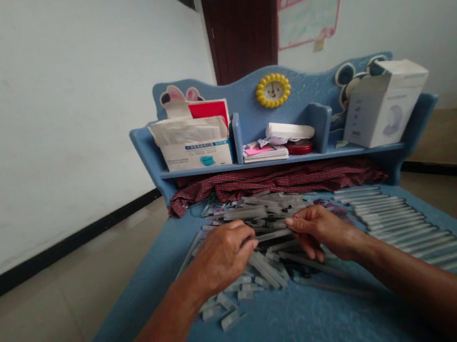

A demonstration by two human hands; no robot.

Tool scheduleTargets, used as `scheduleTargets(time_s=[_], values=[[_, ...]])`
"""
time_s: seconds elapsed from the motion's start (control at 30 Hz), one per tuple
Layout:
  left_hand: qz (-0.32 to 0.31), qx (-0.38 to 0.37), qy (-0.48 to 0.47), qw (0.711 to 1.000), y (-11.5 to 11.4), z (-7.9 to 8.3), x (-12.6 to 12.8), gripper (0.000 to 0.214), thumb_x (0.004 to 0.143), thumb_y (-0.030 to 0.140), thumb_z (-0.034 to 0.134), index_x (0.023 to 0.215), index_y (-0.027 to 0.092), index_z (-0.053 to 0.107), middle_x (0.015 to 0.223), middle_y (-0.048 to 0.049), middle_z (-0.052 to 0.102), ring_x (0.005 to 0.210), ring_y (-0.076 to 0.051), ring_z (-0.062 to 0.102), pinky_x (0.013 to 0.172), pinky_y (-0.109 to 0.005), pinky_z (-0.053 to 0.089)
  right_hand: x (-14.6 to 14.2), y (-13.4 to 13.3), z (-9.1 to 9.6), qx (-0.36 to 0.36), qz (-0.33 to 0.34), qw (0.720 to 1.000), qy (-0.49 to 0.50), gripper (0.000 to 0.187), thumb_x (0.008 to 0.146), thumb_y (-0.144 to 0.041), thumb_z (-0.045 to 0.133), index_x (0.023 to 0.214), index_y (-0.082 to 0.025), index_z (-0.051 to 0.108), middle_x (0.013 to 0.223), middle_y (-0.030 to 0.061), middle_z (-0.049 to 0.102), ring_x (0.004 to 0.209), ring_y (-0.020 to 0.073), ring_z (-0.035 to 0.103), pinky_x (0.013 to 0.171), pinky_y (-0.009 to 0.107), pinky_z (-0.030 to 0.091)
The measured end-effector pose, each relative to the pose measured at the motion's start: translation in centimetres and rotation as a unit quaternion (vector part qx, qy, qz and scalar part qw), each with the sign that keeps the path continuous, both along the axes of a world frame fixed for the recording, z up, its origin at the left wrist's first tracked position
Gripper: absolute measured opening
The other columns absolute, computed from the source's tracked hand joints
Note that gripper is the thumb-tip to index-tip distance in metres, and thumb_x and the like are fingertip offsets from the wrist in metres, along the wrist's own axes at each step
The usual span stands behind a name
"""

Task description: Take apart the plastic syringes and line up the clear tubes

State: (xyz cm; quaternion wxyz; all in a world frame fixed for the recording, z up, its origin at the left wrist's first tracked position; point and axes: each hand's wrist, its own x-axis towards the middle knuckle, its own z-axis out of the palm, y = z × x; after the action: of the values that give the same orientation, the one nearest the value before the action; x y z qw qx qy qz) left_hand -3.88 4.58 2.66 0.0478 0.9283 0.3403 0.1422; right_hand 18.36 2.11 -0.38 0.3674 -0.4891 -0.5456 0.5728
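Held tube (274, 235): stretches from left hand (227, 244) to right hand (320, 230), above the loose pile (243, 214); could drop among similar pieces through a slackened pinch.
Row of tubes (399, 221): may get knocked crooked by a careless sweep of the right forearm (428, 279).
Right hand: pinches one end between thumb and forefinger, with other fingers curled below.
Left hand: appears to pinch the opposite end.
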Motion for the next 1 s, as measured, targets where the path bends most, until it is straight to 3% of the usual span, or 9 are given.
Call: scheduleTargets(time_s=[0.47, 0.57, 0.67, 0.77, 0.87, 1.0], values=[[-0.012, 0.012, -0.075, 0.997, -0.4, 0.1, 0.3, 0.002, 0.078, 0.015, 0.06, 0.075, 0.015, 0.06, 0.073, -0.0008, 0.058, 0.069, -0.013, 0.054, 0.065, -0.024, 0.039, 0.4, -0.1, 0.3, 0.0, 0.009, 0.998, -0.062, 0.043, 0.074, -0.058, 0.053, 0.056, -0.02, 0.043, 0.033, -0.0044, 0.05, 0.025, 0.0077, 0.038, 0.029, 0.019, 0.027], [-0.006, -0.034, -0.099, 0.994, -0.3, 0.2, 0.4, 0.002, 0.076, 0.016, 0.061, 0.074, 0.015, 0.061, 0.071, 0.0004, 0.058, 0.065, -0.011, 0.054, 0.063, -0.022, 0.039, 0.7, -0.1, 0.4, 0.069, -0.006, 0.989, -0.132, 0.042, 0.079, -0.057, 0.048, 0.06, -0.019, 0.047, 0.041, -0.0026, 0.053, 0.032, 0.0091, 0.044, 0.034, 0.02, 0.032], [0.003, -0.103, -0.116, 0.988, -0.4, 0.3, 0.5, 0.002, 0.074, 0.016, 0.061, 0.073, 0.015, 0.061, 0.069, 0.0016, 0.058, 0.061, -0.01, 0.054, 0.058, -0.02, 0.039, 1.0, -0.5, 0.5, 0.205, -0.021, 0.958, -0.199, 0.036, 0.08, -0.052, 0.052, 0.078, -0.016, 0.058, 0.059, 0.0004, 0.06, 0.051, 0.0118, 0.054, 0.046, 0.021, 0.038], [0.002, -0.157, -0.118, 0.981, -0.7, 0.4, 0.6, 0.003, 0.073, 0.017, 0.061, 0.071, 0.014, 0.061, 0.065, 0.0026, 0.057, 0.059, -0.009, 0.053, 0.055, -0.018, 0.038, 0.9, -1.1, 0.7, 0.289, 0.048, 0.917, -0.27, 0.028, 0.081, -0.043, 0.056, 0.088, -0.017, 0.062, 0.07, 0.0004, 0.061, 0.062, 0.0121, 0.054, 0.055, 0.022, 0.038], [-0.002, -0.2, -0.105, 0.974, -0.8, 0.5, 0.6, 0.006, 0.072, 0.02, 0.061, 0.071, 0.014, 0.062, 0.064, 0.0029, 0.056, 0.06, -0.009, 0.052, 0.054, -0.018, 0.037, 0.6, -1.6, 1.0, 0.298, 0.133, 0.888, -0.324, 0.022, 0.084, -0.033, 0.053, 0.072, -0.016, 0.061, 0.06, -0.0028, 0.052, 0.055, 0.0087, 0.046, 0.052, 0.021, 0.031], [0.032, -0.242, -0.083, 0.966, 0.0, 1.0, -0.2, 0.021, 0.077, 0.033, 0.057, 0.079, 0.013, 0.064, 0.064, 0.0017, 0.058, 0.06, -0.011, 0.052, 0.052, -0.019, 0.036, 1.0, -1.9, 1.4, 0.238, 0.183, 0.901, -0.314, 0.02, 0.083, -0.03, 0.051, 0.071, -0.016, 0.057, 0.058, -0.0044, 0.046, 0.052, 0.0071, 0.041, 0.048, 0.019, 0.029]])
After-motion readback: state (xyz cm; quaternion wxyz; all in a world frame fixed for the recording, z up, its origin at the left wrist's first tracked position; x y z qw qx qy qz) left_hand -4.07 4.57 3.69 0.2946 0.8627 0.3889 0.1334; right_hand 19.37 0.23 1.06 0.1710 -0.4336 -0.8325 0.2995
